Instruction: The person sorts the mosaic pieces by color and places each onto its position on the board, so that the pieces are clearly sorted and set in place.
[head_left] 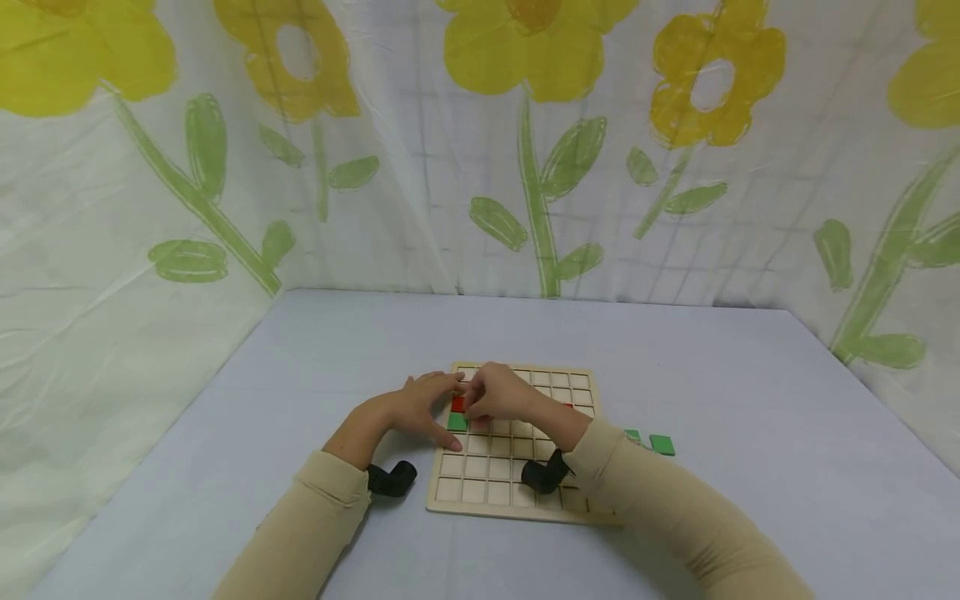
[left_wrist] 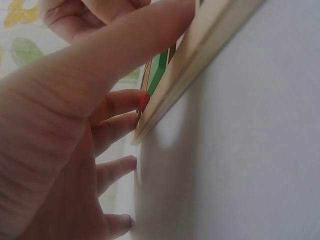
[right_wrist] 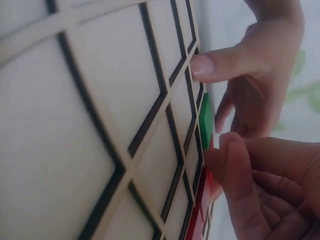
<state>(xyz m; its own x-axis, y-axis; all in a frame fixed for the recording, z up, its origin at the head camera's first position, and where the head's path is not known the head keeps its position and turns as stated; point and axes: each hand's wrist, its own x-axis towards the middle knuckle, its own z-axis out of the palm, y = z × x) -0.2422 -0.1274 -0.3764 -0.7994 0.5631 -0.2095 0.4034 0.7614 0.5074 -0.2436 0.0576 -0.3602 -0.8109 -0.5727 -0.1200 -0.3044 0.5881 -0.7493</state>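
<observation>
A pale wooden grid board (head_left: 525, 517) lies on the table. At its left edge a red tile (head_left: 458, 404) sits above a green tile (head_left: 457, 422) in neighbouring cells. My left hand (head_left: 423, 407) spans that edge, fingers spread, thumb near the frame below the green tile (left_wrist: 158, 72). My right hand (head_left: 504, 393) bends over the upper left cells, its thumb and index fingertip close together. In the right wrist view those fingertips (right_wrist: 235, 150) meet the board between the green tile (right_wrist: 205, 122) and red tiles (right_wrist: 199, 200). Whether they pinch a tile is hidden.
Loose green tiles (head_left: 662, 444) lie on the table right of the board, one partly behind the right forearm. Another red tile (head_left: 567, 407) shows near the board's right side. A flower-patterned curtain (head_left: 420, 167) hangs behind the table.
</observation>
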